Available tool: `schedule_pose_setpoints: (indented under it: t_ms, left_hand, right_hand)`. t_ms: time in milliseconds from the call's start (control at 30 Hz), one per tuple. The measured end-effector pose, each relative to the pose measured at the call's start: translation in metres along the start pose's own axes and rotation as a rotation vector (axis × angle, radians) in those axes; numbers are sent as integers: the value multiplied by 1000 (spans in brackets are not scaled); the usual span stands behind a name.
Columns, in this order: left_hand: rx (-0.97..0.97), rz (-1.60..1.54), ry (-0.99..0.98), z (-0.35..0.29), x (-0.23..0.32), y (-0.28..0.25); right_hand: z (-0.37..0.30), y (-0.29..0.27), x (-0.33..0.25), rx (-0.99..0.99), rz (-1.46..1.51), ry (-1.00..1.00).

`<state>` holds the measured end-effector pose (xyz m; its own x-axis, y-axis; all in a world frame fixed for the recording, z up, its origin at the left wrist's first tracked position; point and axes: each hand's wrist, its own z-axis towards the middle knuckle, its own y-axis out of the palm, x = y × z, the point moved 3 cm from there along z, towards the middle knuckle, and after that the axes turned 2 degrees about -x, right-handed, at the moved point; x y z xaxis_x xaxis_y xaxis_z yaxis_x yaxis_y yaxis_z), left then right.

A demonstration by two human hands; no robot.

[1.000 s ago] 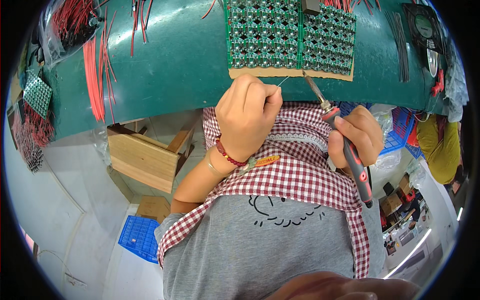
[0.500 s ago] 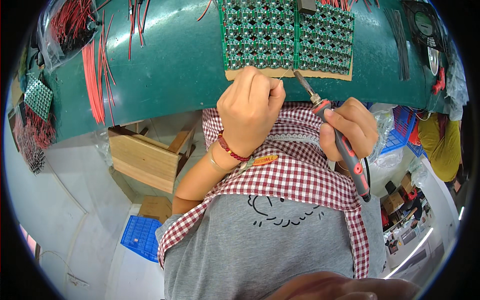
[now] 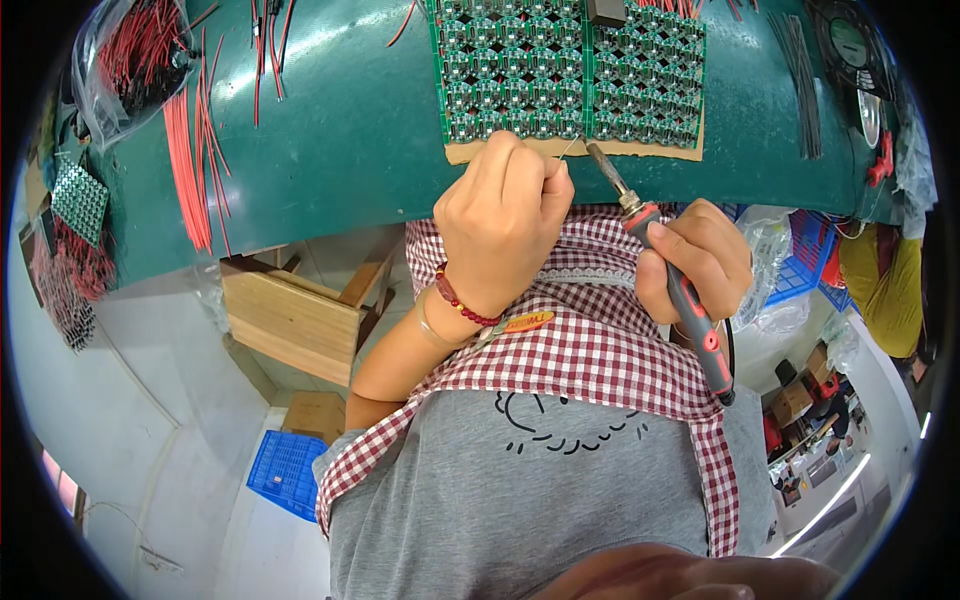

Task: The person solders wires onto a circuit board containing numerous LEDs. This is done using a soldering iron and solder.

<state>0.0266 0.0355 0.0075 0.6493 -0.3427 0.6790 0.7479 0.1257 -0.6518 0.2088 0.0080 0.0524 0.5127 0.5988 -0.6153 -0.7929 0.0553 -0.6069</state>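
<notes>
My right hand is wrapped round the red-and-grey handle of a soldering iron, its metal tip pointing up and left at the near edge of the circuit boards. Pinched in the fingers of my left hand is a thin strand of solder wire, which reaches up toward the same edge. Two panels of green circuit boards, full of small parts, lie side by side on brown cardboard. Iron tip and solder end are close together; whether they touch a board I cannot tell.
A dark block sits on the panels' far part. Red wires and a plastic bag of wires lie left on the green table. Grey wires and a dark round device are right. A wooden stool stands below.
The whole view has shifted very slightly. Both hands keep their grips on the solder wire and the soldering iron, nearly in the same place by the board edge.
</notes>
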Motion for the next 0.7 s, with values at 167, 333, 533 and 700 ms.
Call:
schedule_pose_setpoints:
  t_ms: [167, 333, 533, 700]
  left_hand:
    - [-5, 4, -9, 2, 1, 1]
    - [-11, -1, -16, 1, 3, 1]
    - [15, -32, -14, 1, 2, 0]
    - [23, -30, -10, 1, -1, 1]
  right_hand:
    - [-5, 3, -2, -10, -2, -14]
    - [-7, 5, -5, -52, -37, -11]
    - [-12, 1, -2, 0, -19, -73]
    - [-10, 2, -2, -10, -12, -59]
